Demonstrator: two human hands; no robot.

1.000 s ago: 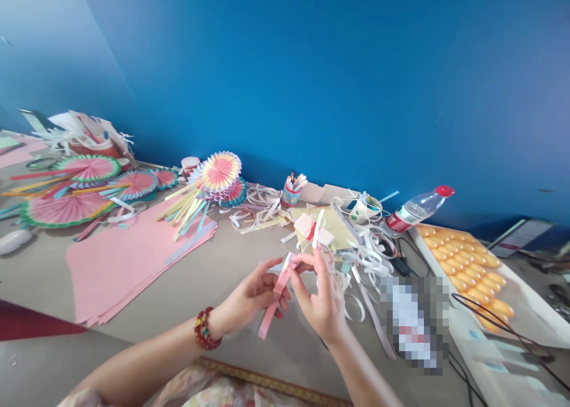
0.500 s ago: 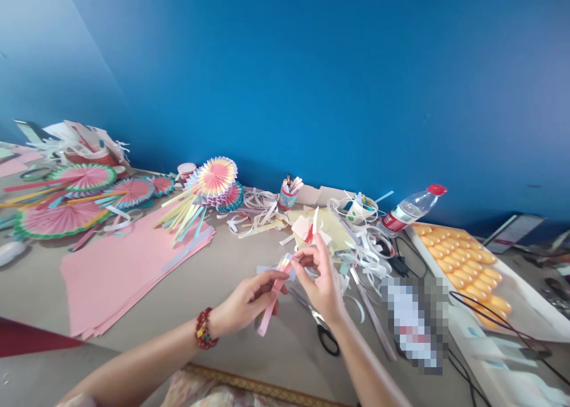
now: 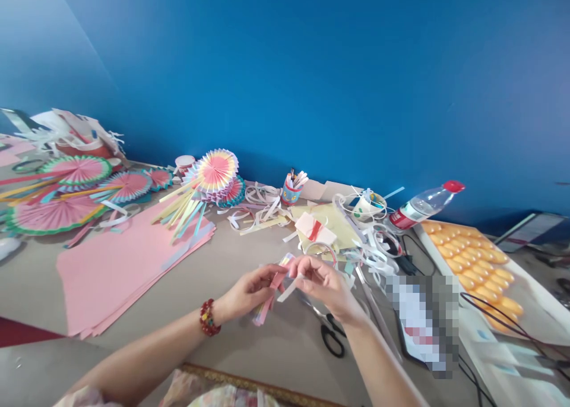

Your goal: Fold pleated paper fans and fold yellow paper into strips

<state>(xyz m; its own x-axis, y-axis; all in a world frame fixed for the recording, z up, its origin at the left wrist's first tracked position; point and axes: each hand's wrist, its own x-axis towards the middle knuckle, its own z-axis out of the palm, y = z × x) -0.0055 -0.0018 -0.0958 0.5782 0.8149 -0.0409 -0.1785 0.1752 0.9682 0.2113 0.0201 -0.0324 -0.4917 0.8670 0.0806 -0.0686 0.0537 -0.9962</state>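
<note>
My left hand (image 3: 258,288) is closed around a narrow bundle of pleated paper (image 3: 262,313), pink with pale coloured edges. A short white strip (image 3: 289,289) hangs from the fingers of my right hand (image 3: 321,282), which are pinched together close to the bundle's upper end. Whether it is paper or tape backing I cannot tell. Black-handled scissors (image 3: 333,338) lie on the table just below my right hand, their blades partly hidden by it. Beyond my hands lies a pale pink block with a red band (image 3: 315,229).
Pink paper sheets (image 3: 107,276) lie on the left, with pleated paper rosettes (image 3: 218,170) behind. White paper scraps (image 3: 378,255), a pencil cup (image 3: 292,192) and a plastic bottle (image 3: 418,208) stand or lie further back. A yellow-bumped keyboard-like pad (image 3: 472,270) is at right.
My right hand has lowered and turned, and the white strip that stood up from its fingers now points down to the left. The pleated bundle has tilted in my left hand. The view has shifted slightly.
</note>
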